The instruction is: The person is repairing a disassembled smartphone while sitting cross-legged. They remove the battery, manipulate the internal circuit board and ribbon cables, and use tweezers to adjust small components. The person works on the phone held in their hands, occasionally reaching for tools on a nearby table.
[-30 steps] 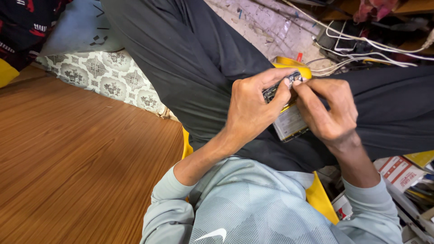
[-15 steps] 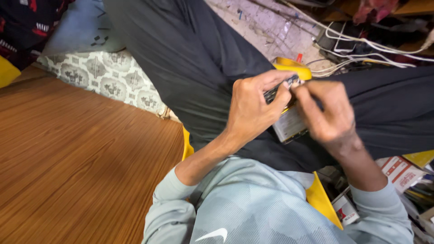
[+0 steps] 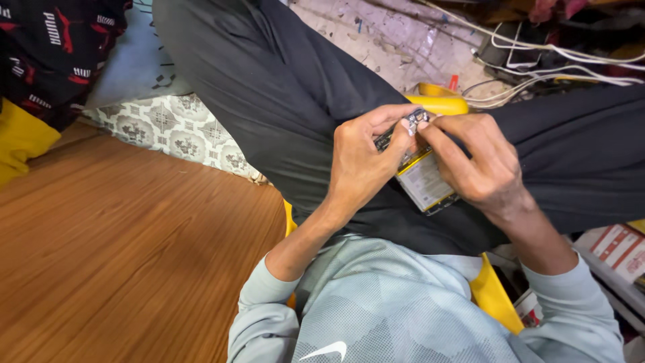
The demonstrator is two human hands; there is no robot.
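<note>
Over my lap, both hands meet on a small flat device (image 3: 424, 180) with a white label and a yellow edge, like an opened phone with its battery showing. My left hand (image 3: 363, 161) grips its upper left end, thumb and fingers curled over the dark top. My right hand (image 3: 474, 160) holds the right side, its fingertips pinching a small metallic part (image 3: 415, 121) at the top edge. The device rests against my dark trousers (image 3: 282, 101). Most of its body is hidden by my fingers.
A wooden floor (image 3: 121, 249) spreads to the left. A patterned cushion (image 3: 175, 131) and dark printed cloth (image 3: 60, 54) lie at the upper left. White cables (image 3: 551, 64) tangle at the upper right. A yellow object (image 3: 440, 102) sits behind my hands, and boxes (image 3: 615, 245) at the right.
Both hands stay on the device with only slight finger shifts at its top edge. The view has drifted a little.
</note>
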